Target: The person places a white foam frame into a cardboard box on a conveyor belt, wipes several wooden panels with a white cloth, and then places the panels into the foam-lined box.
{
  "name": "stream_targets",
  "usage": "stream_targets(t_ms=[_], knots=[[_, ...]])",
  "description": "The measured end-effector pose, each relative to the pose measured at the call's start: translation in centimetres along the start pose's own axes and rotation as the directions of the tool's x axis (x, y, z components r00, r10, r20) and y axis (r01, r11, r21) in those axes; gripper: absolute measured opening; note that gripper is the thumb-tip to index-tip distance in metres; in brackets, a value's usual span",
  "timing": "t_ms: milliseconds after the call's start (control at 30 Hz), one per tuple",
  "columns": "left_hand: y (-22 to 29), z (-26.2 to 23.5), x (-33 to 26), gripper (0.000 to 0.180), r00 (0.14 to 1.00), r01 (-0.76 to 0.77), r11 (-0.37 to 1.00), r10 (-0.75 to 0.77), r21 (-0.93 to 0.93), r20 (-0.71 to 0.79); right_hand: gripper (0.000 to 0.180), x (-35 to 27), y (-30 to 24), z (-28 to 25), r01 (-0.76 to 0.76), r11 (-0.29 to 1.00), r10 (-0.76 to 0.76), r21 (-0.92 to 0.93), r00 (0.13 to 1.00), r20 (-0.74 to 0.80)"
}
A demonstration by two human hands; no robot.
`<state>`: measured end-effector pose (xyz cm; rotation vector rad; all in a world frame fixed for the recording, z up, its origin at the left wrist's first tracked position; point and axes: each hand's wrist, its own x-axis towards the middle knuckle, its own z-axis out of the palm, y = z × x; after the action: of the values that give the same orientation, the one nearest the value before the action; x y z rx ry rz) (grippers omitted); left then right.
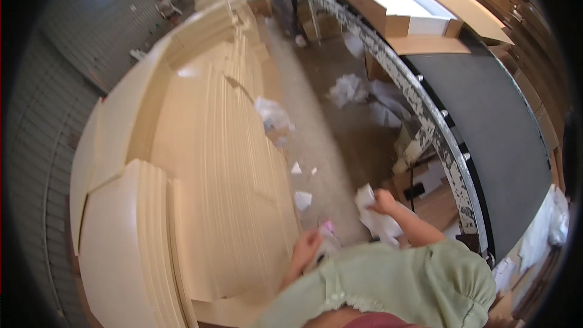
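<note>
My right hand (382, 201) is closed on a crumpled white sheet (379, 223), thin like foam or plastic, which hangs down beside my forearm. To its left, my left hand (308, 244) is low beside the stacked boards, its fingers curled. Pale, see-through material (329, 244) with a pink spot lies against that hand; whether the fingers grip it is blurred. Tall stacks of cream-coloured boards (212, 164) stand on edge along my left side.
A dark conveyor belt (492, 127) curves along my right, carrying an open cardboard box (398, 0) with a white inside. White plastic scraps (271, 113) litter the floor of the aisle (310, 127). Another person (279, 0) stands at the far end. Flat cardboard is piled beyond the belt.
</note>
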<state>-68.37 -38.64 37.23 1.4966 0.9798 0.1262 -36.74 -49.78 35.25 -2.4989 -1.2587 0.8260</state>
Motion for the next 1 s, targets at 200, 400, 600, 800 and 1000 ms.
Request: stream_targets(t_ms=[200, 400, 600, 800, 1000], knots=[[17.3, 0.6, 12.1, 0.062, 0.929, -0.046, 0.926, 0.178, -0.376, 0.324, 0.036, 3.2, -13.5, -9.6, -0.098, 0.237, 0.050, 0.966, 0.995, 0.089], [16.7, 0.6, 23.2, 0.041, 0.960, -0.106, 0.958, 0.169, -0.267, 0.224, 0.029, 11.8, -4.8, -13.6, 0.347, 0.836, -0.161, 0.426, 0.896, -0.413], [16.6, -2.1, 34.6, 0.040, 0.915, -0.362, 0.804, 0.402, 0.472, 0.017, 0.015, 20.0, 7.3, -20.4, 0.093, 0.712, 0.230, 0.696, 0.906, -0.356], [23.8, -10.7, 48.8, 0.049, 0.793, -0.353, 0.460, 0.609, 0.815, 0.000, 0.014, 31.8, 6.0, -35.0, 0.315, 0.714, 0.132, 0.625, 0.817, -0.562], [28.3, -17.8, 60.9, 0.065, 0.889, 0.393, 0.400, 0.063, 0.828, -0.453, 0.013, 38.4, 5.2, -50.2, 0.474, 0.834, -0.034, 0.283, 0.557, -0.830]])
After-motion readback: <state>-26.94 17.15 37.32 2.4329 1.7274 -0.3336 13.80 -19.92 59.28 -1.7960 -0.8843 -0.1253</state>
